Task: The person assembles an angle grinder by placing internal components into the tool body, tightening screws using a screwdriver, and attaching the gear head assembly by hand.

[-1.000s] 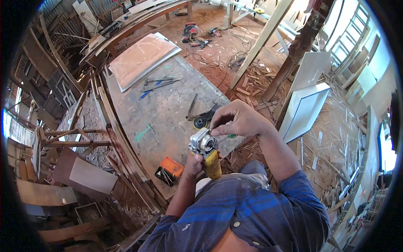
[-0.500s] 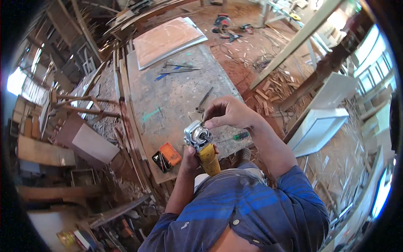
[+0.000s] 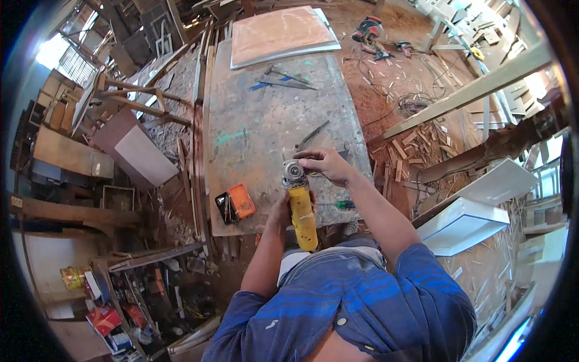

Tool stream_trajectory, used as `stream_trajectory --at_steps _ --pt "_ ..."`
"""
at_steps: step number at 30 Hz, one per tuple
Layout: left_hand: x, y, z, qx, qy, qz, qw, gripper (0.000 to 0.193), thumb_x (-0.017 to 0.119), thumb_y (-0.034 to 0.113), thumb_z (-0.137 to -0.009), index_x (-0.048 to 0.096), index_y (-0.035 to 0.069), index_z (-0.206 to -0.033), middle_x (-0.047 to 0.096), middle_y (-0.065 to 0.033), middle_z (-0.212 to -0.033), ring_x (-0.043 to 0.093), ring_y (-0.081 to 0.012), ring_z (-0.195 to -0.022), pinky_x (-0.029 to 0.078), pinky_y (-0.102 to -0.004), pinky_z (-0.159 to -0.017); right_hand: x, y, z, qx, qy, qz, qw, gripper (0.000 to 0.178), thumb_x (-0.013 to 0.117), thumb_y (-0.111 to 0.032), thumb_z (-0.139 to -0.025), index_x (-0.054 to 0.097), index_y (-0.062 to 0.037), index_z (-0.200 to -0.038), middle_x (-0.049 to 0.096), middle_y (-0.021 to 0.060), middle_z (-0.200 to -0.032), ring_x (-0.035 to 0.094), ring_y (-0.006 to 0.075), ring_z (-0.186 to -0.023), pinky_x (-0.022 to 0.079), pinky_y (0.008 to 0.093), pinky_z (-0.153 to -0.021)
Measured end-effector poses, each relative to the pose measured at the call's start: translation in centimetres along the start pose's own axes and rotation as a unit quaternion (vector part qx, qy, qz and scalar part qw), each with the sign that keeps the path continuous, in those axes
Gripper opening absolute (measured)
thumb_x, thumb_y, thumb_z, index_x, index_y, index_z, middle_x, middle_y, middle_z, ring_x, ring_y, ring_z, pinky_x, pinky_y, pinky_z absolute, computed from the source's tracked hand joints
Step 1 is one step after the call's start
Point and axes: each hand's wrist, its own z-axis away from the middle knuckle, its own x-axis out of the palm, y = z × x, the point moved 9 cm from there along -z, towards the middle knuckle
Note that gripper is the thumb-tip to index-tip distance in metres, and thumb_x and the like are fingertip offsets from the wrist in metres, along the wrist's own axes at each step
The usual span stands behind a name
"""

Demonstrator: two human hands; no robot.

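Observation:
A yellow angle grinder (image 3: pixel 303 220) with a bare metal gear head stands up in front of my body, over the near part of the workbench. My left hand (image 3: pixel 280 212) is wrapped round its yellow body from the left side. At the metal head, my right hand (image 3: pixel 325 164) bends its fingers in, with thumb and fingertips against the head's right edge; anything small between them is hidden. Just beyond lies a dark, slim metal tool (image 3: pixel 313 134). A screwdriver's green handle (image 3: pixel 345 205) shows beside the right forearm. Left of the grinder, an orange-and-black case (image 3: pixel 242 201) lies open with small bits inside.
The stained workbench (image 3: pixel 241 163) carries long dark metal tools (image 3: pixel 288 83) and stacked boards (image 3: pixel 283 37) at its far end. Red power tools (image 3: pixel 369 31) and wood scraps lie on the floor beyond. A white box-like panel (image 3: pixel 464 226) stands to the right.
The view has shifted, so the bench sits further right. The grinder is now more upright, its head facing up. My right hand has lowered closer round the head's right side.

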Motion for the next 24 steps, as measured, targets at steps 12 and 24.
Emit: stream_trajectory --at_steps 12,24 --pt "-12.3 -5.7 -0.6 -0.237 0.148 -0.227 0.933 0.066 0.088 0.050 -0.091 0.064 0.004 -0.132 0.078 -0.0139 -0.106 0.078 -0.0248 -0.086 0.064 -0.0411 -0.080 -6.1 21.1 -0.4 0.075 0.184 -0.147 0.969 0.041 0.081 -0.016 -0.102 0.072 0.0039 -0.137 0.078 0.0118 -0.123 0.077 0.0207 -0.106 0.064 0.0367 -0.097" --pt "-15.5 -5.4 -3.7 -0.246 0.035 -0.648 0.720 0.102 0.103 0.038 -0.059 0.059 -0.003 -0.142 0.075 -0.0279 -0.129 0.074 -0.0406 -0.120 0.059 -0.0465 -0.105 -5.7 29.5 3.5 0.108 0.280 -0.112 0.947 0.030 0.078 -0.011 -0.103 0.073 0.0041 -0.129 0.078 0.0116 -0.120 0.077 0.0216 -0.103 0.065 0.0390 -0.099"
